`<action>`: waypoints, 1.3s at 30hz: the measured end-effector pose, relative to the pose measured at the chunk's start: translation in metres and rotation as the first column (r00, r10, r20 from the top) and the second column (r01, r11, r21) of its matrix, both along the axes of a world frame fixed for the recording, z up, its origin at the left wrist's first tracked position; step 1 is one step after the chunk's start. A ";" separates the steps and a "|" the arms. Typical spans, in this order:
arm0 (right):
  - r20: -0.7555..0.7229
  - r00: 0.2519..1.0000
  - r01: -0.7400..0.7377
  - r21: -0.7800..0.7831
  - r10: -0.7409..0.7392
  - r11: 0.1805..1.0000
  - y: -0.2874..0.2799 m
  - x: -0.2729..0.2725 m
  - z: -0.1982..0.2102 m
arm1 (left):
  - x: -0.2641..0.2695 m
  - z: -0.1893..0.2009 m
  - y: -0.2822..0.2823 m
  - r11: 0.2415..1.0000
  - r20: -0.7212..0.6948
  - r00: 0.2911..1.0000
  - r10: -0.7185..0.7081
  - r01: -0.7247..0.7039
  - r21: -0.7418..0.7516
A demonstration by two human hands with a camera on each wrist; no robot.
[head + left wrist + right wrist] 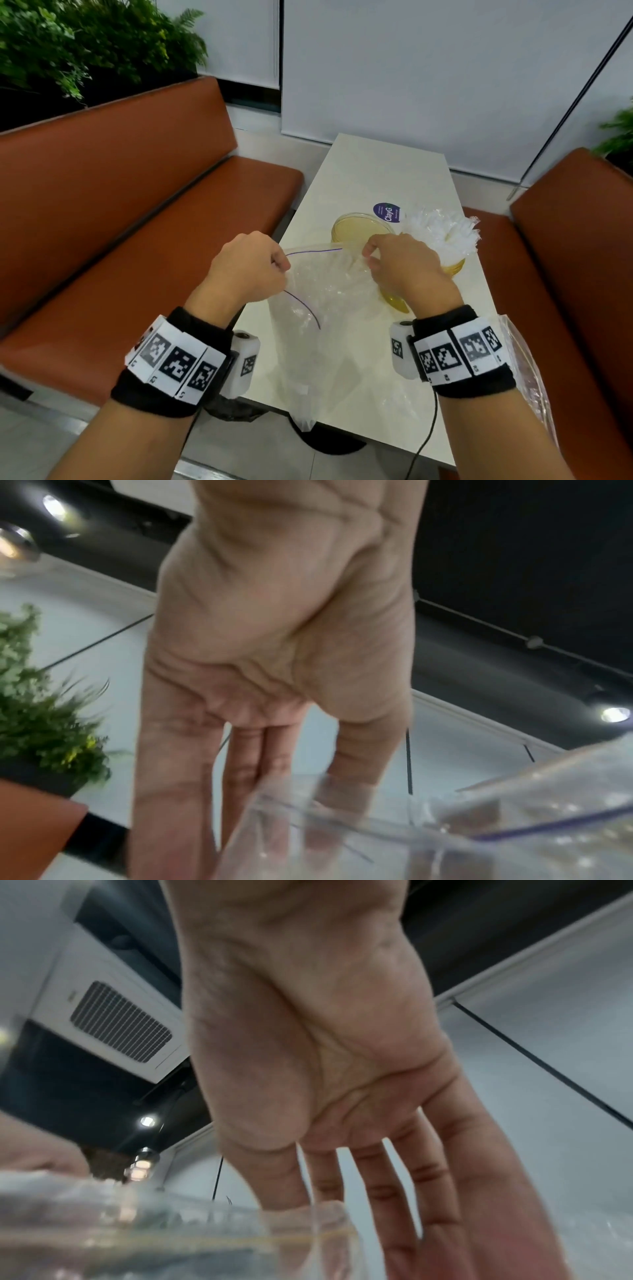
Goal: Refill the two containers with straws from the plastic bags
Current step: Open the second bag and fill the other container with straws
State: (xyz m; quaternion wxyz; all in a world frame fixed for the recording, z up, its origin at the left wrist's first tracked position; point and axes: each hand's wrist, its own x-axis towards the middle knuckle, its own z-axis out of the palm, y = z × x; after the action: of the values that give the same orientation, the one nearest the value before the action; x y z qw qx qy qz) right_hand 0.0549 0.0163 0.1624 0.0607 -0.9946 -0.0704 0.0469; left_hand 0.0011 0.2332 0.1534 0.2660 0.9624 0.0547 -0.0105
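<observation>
A clear zip bag (329,308) with a purple seal line hangs over the white table (376,164), its mouth pulled apart between both hands. My left hand (282,265) pinches the left lip and my right hand (370,257) pinches the right lip. No straws show inside the bag. Just behind it stands a yellowish translucent container (356,228) with an open, bare rim. To its right a second container (455,265) is packed with white wrapped straws (442,233). The wrist views show my left hand (308,791) and right hand (318,1204) on blurred bag film (514,818) (171,1231).
Another clear plastic bag (527,377) lies at the table's right edge beside my right wrist. A purple sticker (387,212) sits on the table behind the containers. Orange benches flank the table, left (137,205) and right (565,257). A wall closes the far end.
</observation>
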 end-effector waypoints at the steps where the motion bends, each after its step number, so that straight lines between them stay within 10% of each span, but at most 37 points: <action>1: -0.018 1.000 -0.011 0.011 0.012 1.000 -0.001 0.000 -0.002 | -0.001 -0.002 -0.003 1.000 -0.008 1.000 -0.002 0.002 0.012; 11: -0.036 0.960 -0.274 0.111 0.279 0.955 -0.046 0.007 -0.014 | -0.006 -0.015 0.035 0.973 -0.098 0.990 -0.105 0.082 -0.215; 16: 0.453 0.826 -0.471 0.224 0.336 0.853 -0.005 -0.003 -0.016 | -0.005 -0.024 0.024 0.955 -0.034 0.994 -0.104 0.090 -0.282; 24: 0.089 0.831 -0.540 -0.104 0.549 0.835 0.064 -0.009 -0.025 | -0.009 -0.035 0.025 0.887 0.016 0.994 -0.106 0.102 -0.450; 39: 0.265 0.813 -0.582 0.391 0.519 0.712 0.075 0.001 -0.019 | -0.024 -0.065 0.028 0.751 0.100 0.992 -0.081 0.126 -0.648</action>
State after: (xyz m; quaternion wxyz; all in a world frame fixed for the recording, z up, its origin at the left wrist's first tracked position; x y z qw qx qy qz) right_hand 0.0556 0.0909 0.1433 0.2701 -0.8858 -0.3768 -0.0229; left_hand -0.0225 0.2610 0.0882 0.5851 0.8107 -0.0145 -0.0121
